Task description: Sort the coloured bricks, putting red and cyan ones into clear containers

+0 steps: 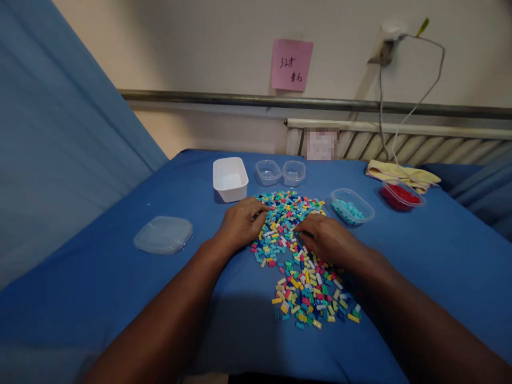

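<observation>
A heap of small plastic bricks [298,256] in many colours lies spread on the blue table cloth [100,288]. My left hand [240,224] rests palm down on the heap's left edge, fingers curled onto the bricks. My right hand [328,237] lies on the heap's right side, fingers bent down among the bricks. What the fingertips of either hand pinch, if anything, is hidden.
Behind the heap stand a white tub [230,178] and two small clear cups [280,172]. A clear tub of light-blue bricks [352,207] and one of red bricks [401,194] sit at the right. A clear lid [163,234] lies left. A yellow cloth [400,173] and cable are at the back.
</observation>
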